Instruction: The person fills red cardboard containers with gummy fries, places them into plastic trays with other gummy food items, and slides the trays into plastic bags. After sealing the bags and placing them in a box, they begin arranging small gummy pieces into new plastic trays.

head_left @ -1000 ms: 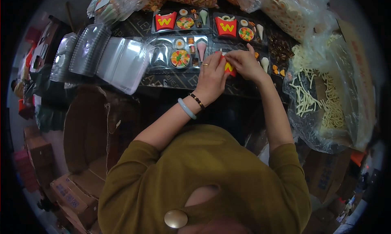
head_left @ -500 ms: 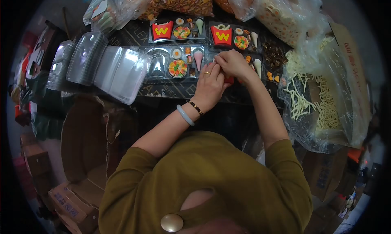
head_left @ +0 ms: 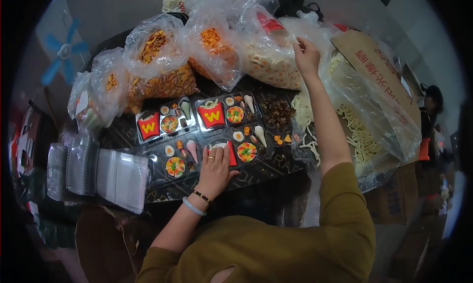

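Yellow "W" on two red fry boxes (head_left: 148,126), (head_left: 212,116); red Chinese characters, unreadable, on cardboard (head_left: 373,66)

Left hand (head_left: 215,166) flat, right hand (head_left: 306,56) outstretched

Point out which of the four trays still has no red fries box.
The near-left tray: its big slot is bare, while the others show a red box, one under the left hand.
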A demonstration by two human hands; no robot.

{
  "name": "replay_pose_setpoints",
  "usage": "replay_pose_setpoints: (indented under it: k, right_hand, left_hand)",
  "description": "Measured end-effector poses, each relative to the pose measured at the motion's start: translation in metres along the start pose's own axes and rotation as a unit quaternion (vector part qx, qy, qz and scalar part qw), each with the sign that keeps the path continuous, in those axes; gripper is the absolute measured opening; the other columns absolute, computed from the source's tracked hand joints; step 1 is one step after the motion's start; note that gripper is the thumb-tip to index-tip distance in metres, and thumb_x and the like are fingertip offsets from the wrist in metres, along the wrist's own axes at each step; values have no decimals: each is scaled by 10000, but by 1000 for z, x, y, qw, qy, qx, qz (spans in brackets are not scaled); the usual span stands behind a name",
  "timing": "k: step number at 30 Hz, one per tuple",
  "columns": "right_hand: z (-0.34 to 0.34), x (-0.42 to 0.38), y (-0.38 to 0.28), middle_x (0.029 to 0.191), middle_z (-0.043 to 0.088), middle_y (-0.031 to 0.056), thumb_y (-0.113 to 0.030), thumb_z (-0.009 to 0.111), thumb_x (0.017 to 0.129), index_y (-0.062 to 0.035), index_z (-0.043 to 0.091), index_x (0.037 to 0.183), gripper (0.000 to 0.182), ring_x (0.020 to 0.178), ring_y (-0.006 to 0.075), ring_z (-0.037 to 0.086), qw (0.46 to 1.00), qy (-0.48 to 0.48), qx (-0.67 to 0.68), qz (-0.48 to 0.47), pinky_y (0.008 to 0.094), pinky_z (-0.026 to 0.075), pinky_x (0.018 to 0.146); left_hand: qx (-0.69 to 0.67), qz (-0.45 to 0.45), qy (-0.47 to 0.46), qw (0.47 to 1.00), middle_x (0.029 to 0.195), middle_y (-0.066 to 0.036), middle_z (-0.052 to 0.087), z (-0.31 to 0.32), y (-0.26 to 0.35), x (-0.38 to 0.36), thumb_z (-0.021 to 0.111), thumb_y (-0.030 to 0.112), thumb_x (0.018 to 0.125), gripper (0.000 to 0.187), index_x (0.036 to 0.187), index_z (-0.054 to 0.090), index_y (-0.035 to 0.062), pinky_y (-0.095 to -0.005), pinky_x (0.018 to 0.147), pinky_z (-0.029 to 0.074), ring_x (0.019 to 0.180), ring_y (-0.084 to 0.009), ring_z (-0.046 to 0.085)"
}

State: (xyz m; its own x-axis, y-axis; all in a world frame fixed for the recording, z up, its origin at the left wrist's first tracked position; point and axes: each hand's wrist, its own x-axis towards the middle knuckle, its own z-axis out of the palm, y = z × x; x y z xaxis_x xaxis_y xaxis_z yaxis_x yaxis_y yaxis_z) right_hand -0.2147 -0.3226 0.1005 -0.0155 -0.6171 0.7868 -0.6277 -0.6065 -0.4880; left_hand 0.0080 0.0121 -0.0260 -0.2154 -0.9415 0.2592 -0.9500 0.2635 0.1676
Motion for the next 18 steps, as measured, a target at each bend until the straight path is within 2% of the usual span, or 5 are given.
replay_pose_setpoints:
  k: [5,8,10,14,18]
  right_hand:
    - [52,56,53,934,674,145,-212,635,804,-73,689,1012,256,855,300,647,985,-41,-144,-79,383,504,778]
    - [65,67,48,879,668,121,-227,651,782,-79,695,909,200,845,305,631,968,-101,-226,-37,389,497,769]
    - [69,67,50,834,657,96,-226,653,772,-100,678,827,140,820,295,625,957,-68,-261,-106,399,487,746]
    - [77,67,61,777,634,64,-202,651,748,-133,643,747,70,780,265,618,929,-32,-308,-203,408,467,712]
    - [81,67,68,783,641,64,-185,639,734,-115,629,780,84,769,266,622,906,-52,-348,-235,411,459,701]
  left_hand:
    - [-8,-3,-10,1000,1119,-132,481,-1,-2,3,707,429,714,800,1298,427,-40,-505,1080,247,1121,-283,450]
    - [-34,2,-22,999,1248,-155,452,-5,-4,2,701,446,722,809,1307,427,-41,-495,1090,237,1189,-300,418]
    - [-50,6,-24,998,1346,-165,405,-10,-5,2,696,465,721,827,1314,424,-42,-487,1097,230,1262,-316,370]
    - [-54,0,-35,998,1307,-177,425,-11,-5,6,708,469,706,834,1307,428,-38,-486,1093,241,1246,-332,381]
    - [-62,-7,-63,996,1182,-173,474,-18,-5,12,721,462,698,833,1300,434,-37,-483,1080,270,1152,-329,444]
